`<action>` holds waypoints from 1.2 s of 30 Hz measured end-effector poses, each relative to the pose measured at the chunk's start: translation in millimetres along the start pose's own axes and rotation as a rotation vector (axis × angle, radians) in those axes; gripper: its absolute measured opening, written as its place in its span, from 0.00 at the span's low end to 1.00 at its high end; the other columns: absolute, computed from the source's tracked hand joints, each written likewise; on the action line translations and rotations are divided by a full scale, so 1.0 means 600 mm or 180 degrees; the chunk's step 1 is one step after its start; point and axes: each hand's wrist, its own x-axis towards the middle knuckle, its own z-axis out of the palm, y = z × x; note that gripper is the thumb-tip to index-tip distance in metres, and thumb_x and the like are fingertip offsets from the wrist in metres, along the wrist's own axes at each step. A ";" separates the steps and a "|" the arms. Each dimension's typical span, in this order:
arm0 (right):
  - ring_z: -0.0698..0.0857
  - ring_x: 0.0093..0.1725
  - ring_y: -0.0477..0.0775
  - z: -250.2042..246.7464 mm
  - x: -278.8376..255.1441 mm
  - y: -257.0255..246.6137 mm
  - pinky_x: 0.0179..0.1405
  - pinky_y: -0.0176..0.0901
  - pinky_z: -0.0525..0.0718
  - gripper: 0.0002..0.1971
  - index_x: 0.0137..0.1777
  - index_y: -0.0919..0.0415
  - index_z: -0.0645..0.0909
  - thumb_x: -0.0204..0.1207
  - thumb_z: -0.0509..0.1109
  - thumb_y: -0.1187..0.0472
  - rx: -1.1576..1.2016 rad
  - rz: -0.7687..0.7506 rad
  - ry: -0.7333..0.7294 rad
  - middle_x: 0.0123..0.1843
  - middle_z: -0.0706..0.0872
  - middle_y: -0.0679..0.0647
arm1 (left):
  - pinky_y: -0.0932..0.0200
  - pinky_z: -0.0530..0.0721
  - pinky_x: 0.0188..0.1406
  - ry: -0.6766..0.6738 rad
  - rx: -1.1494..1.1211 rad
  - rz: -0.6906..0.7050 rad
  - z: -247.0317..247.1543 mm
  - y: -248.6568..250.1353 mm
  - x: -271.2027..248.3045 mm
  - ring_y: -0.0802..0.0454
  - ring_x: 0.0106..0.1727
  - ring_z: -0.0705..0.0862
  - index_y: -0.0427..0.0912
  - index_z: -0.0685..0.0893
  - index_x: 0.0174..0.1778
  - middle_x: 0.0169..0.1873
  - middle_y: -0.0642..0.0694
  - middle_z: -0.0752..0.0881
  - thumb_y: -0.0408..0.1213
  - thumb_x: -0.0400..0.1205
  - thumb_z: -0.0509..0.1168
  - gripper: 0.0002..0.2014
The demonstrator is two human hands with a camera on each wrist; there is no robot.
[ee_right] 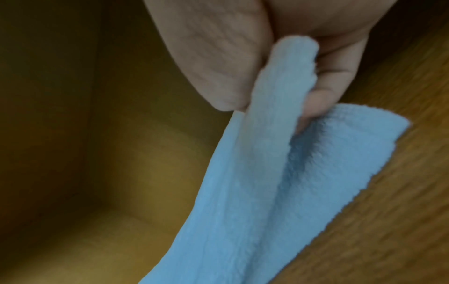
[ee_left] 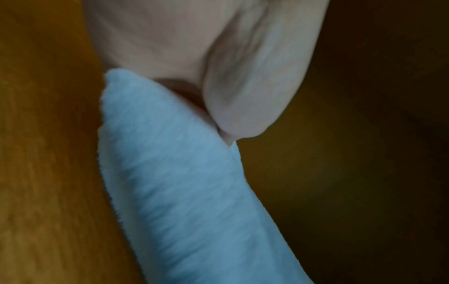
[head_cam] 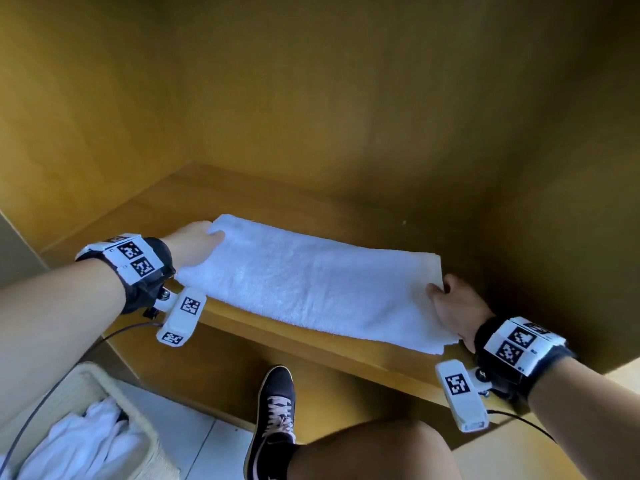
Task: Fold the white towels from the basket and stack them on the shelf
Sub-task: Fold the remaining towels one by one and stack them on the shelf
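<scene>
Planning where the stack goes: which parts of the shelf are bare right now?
Bare wood behind the towel up to the back wall, and right of the right hand. The shelf front is crowded: towel spans it, left hand to right.

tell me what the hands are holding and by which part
Both hold one white towel on the shelf: left hand pinches its left end, right hand its right end.
</scene>
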 end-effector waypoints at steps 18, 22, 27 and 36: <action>0.80 0.53 0.62 0.022 0.033 0.013 0.55 0.52 0.75 0.08 0.58 0.59 0.74 0.92 0.63 0.53 -0.0076 -0.0118 0.0310 0.45 0.79 0.53 | 0.51 0.64 0.38 0.0604 0.0587 0.0124 0.016 -0.021 0.059 0.43 0.39 0.71 0.40 0.76 0.52 0.42 0.38 0.74 0.48 0.94 0.59 0.14; 0.83 0.57 0.66 0.030 0.041 0.016 0.54 0.52 0.75 0.09 0.60 0.58 0.75 0.92 0.63 0.52 -0.0269 -0.0099 0.0372 0.51 0.82 0.57 | 0.53 0.62 0.34 0.0820 0.0671 0.0000 0.021 -0.017 0.053 0.44 0.35 0.69 0.40 0.74 0.41 0.35 0.40 0.71 0.49 0.93 0.61 0.19; 0.84 0.67 0.71 0.021 0.038 0.013 0.60 0.56 0.79 0.22 0.70 0.64 0.77 0.89 0.67 0.46 -0.0180 0.0235 0.0238 0.64 0.84 0.65 | 0.54 0.64 0.32 0.0691 0.0564 -0.0354 0.011 -0.005 0.032 0.43 0.31 0.70 0.40 0.70 0.31 0.29 0.41 0.70 0.56 0.89 0.65 0.28; 0.83 0.52 0.63 0.021 -0.001 0.016 0.48 0.54 0.81 0.26 0.63 0.58 0.69 0.80 0.79 0.47 -0.0249 0.0178 0.0316 0.52 0.81 0.57 | 0.57 0.70 0.32 0.0635 0.0496 -0.0402 -0.028 -0.048 -0.040 0.43 0.27 0.73 0.38 0.75 0.30 0.30 0.37 0.78 0.46 0.87 0.71 0.23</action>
